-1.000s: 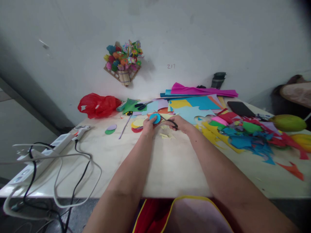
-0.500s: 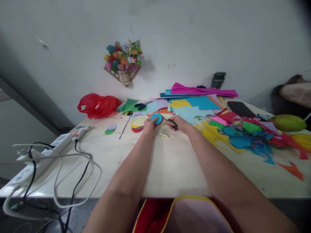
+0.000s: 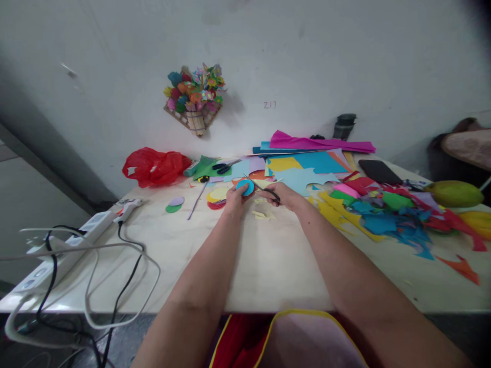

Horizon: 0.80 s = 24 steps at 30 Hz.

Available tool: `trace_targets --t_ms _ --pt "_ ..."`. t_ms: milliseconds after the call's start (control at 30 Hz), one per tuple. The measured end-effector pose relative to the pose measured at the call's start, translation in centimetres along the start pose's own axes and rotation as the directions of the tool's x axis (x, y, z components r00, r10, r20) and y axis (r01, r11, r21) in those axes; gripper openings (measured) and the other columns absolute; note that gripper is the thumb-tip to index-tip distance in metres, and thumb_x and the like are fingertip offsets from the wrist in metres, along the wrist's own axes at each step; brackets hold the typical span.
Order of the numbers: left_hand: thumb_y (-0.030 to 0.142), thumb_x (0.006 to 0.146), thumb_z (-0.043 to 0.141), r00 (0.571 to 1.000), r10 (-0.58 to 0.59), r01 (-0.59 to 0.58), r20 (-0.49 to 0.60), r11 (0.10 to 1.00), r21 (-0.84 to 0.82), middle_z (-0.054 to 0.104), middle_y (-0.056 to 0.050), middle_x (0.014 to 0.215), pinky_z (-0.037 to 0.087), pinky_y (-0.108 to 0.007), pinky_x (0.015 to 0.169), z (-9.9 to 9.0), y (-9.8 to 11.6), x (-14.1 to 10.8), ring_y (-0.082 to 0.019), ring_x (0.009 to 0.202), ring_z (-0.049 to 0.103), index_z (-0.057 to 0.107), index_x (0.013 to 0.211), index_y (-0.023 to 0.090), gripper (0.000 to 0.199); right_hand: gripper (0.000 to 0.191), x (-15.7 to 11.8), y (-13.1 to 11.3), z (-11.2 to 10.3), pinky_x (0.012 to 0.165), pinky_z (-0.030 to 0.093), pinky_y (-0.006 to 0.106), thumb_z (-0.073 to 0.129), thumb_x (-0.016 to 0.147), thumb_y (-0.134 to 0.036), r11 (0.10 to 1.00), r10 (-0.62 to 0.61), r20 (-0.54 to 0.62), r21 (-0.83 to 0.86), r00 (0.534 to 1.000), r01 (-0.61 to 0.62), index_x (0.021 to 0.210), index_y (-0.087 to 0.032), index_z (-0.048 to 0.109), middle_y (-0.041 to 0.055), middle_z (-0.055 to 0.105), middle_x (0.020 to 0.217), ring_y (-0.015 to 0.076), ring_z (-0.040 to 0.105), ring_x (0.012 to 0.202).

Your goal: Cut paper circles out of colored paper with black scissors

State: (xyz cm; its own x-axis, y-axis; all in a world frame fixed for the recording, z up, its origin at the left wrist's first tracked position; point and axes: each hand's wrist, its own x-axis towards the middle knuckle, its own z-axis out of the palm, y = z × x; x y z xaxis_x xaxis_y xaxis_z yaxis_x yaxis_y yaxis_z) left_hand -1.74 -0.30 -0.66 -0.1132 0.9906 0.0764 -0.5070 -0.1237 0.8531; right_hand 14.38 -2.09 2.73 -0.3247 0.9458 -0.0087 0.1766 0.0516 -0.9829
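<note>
Between the thumb and fingers of my left hand (image 3: 235, 198) is a round blue paper disc (image 3: 245, 188). My right hand (image 3: 283, 196) is closed around the black handles of a pair of scissors (image 3: 271, 193), whose blades point left at the disc's right edge. Just left of my left hand lie a pale yellow paper circle (image 3: 219, 194) and red ones (image 3: 216, 206) partly beneath it. Small pale yellow scraps (image 3: 264, 214) are scattered on the table below the scissors.
Coloured paper scraps (image 3: 399, 220) are heaped on the right beside a black phone-like slab (image 3: 379, 171) and a green-yellow fruit (image 3: 454, 194). Paper sheets (image 3: 307, 176), another pair of scissors (image 3: 222, 167) and a red plastic bag (image 3: 155, 166) lie behind. A power strip (image 3: 65, 250) with cables occupies the left.
My left hand and the blue disc have shifted very slightly left. My right hand and the scissors stay almost where they were.
</note>
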Motion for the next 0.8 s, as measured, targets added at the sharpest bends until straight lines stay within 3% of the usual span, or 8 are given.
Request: trace_targets --t_ms 533,800 --pt "0.015 0.066 0.072 0.998 -0.039 0.038 -0.040 0.999 -0.026 0.069 -0.006 0.070 0.056 -0.035 0.077 0.43 0.44 -0.31 -0.018 0.067 0.068 0.067 0.076 0.010 0.012 0.032 -0.60 -0.99 0.25 0.035 0.023 0.020 0.073 0.072 -0.021 0.999 0.004 -0.013 -0.050 1.000 -0.005 0.052 -0.016 0.049 -0.0053 0.041 0.039 0.0042 0.030 0.035" --pt "0.018 0.065 0.075 0.999 -0.036 0.035 -0.028 0.999 -0.028 0.071 -0.007 0.075 0.056 -0.034 0.077 0.29 0.42 -0.33 -0.020 0.074 0.070 0.069 0.080 0.011 0.017 0.036 -0.39 -0.57 -0.05 0.034 0.030 0.020 0.080 0.070 -0.029 1.000 0.001 -0.065 -0.005 0.998 -0.001 0.054 -0.016 0.050 -0.0030 0.047 0.041 0.0055 0.037 0.035"
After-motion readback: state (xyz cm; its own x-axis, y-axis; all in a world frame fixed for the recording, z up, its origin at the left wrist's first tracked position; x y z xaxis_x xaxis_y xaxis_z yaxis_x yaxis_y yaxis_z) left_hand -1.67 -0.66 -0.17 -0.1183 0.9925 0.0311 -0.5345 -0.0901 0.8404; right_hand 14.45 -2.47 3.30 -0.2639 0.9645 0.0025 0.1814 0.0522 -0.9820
